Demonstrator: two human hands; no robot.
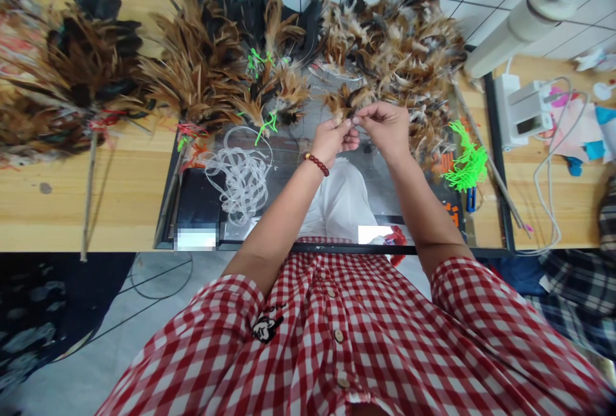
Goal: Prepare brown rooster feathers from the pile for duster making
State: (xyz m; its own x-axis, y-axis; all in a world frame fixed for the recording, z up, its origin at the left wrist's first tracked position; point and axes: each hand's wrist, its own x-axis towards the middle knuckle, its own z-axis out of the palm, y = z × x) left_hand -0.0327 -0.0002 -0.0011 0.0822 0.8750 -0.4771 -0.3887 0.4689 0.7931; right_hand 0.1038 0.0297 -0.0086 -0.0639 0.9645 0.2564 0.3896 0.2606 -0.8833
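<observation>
My left hand [333, 138], with a red bead bracelet at the wrist, pinches a small bunch of brown feathers [342, 101] above a glossy dark board [289, 165]. Close beside it, my right hand [385, 128] has its fingers closed on the same bunch near the quill ends. Both hands meet over the middle of the board. Bundles of brown and black feathers tied with green cord [269, 92] lie just left of the hands. A loose heap of mottled feathers [404, 37] lies behind and to the right.
A wooden table [96, 204] carries feather dusters on sticks [72, 76] at the left. Clear tubing [240, 175] coils on the board. Green cord [466, 162] and a thin stick lie at the right, with a white roll [520, 24], power strip [510, 111] and cable.
</observation>
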